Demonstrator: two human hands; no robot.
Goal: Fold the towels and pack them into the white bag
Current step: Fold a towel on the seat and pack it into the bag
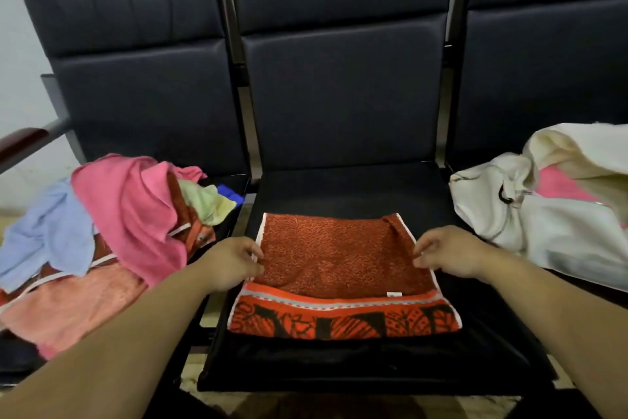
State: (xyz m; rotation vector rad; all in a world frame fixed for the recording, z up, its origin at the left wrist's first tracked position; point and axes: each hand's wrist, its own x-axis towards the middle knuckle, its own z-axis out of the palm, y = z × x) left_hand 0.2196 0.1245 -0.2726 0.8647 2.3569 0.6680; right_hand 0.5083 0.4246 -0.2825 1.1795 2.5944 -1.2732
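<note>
Left hand (pixel 234 262) and right hand (pixel 448 253) pinch opposite side edges of the red towel (pixel 339 265), flat on the middle seat (pixel 339 187), likely for another fold; pile (pixel 119 221) waits left, bag (pixel 543 225) right.

row of three linked black padded seats (pixel 346 187), tall panelled backrests (pixel 343 89), dark metal posts (pixel 234 27) between them. reddish wooden armrest (pixel 23 141) at far left. pale plain wall (pixel 17 44) behind. beige floor (pixel 211 310) showed through seat gaps. light was dim.

3 seats (pixel 339 95), 1 white bag (pixel 543 235), 1 red towel (pixel 339 255), 1 pile (pixel 119 221) of 5+ towels, 2 hands: left hand (pixel 231 262), right hand (pixel 448 253).
</note>
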